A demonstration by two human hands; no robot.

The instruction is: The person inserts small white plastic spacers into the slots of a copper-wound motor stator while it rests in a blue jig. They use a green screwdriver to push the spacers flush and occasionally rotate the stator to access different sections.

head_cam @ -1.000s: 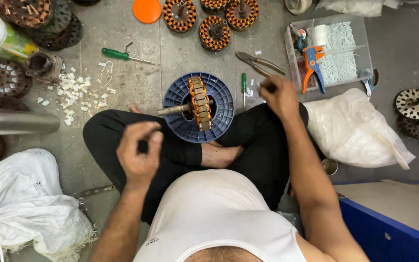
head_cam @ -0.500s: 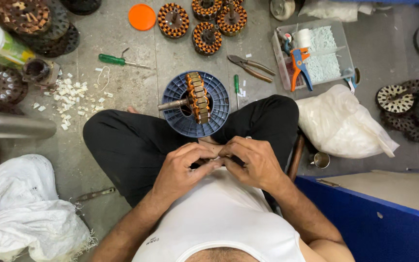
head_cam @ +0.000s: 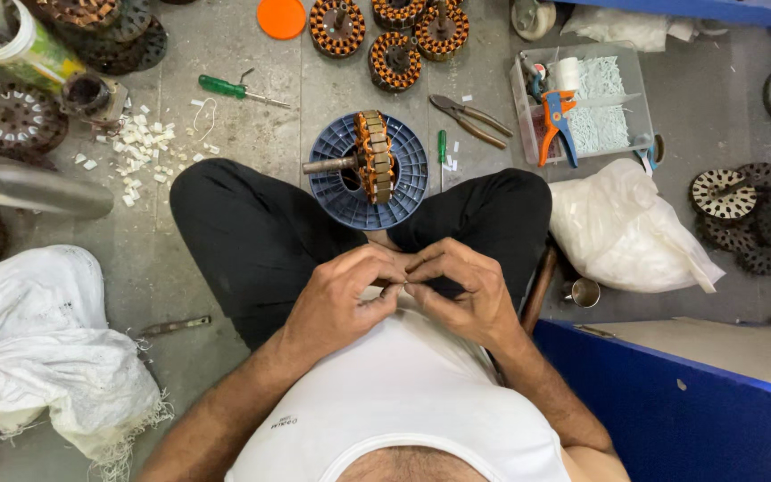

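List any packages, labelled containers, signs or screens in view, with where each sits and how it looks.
Labelled tub: top left on the floor, round, white rim, green and yellow label.
Clear plastic box: upper right, rectangular, holding white bits and an orange-and-blue hand tool.
White plastic bag: right of the person's knee, crumpled.
White woven sack: lower left, frayed.
No signs or screens.

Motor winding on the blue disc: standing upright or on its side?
On its side. The motor winding rests edge-up on the blue disc, its shaft pointing level toward image-left.
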